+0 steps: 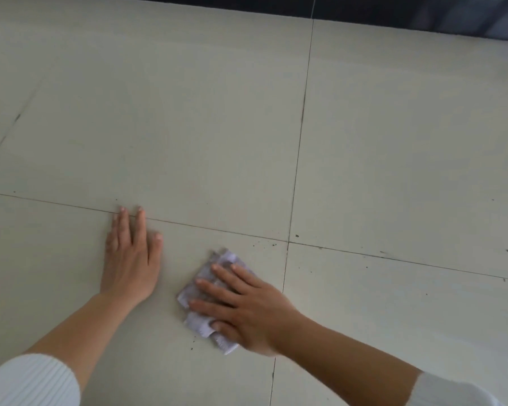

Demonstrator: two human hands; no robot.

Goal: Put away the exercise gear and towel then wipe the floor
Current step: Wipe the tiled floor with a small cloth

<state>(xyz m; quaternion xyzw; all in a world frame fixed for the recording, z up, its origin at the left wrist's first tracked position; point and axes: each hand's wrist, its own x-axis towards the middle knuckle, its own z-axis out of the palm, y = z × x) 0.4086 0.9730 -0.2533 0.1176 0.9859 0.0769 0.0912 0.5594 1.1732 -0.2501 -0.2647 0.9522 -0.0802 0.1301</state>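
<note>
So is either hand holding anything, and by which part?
Nothing is gripped: the right hand presses flat on top of the cloth; the left hand rests on the floor.

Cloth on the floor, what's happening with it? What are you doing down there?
A person is wiping the floor. Their right hand presses a small folded cloth flat on a pale tile, fingers spread over it. The left hand rests flat on the bare tile beside it, holding nothing. A few dark specks lie by the tile joint just past the cloth. No exercise gear or towel is in view.
</note>
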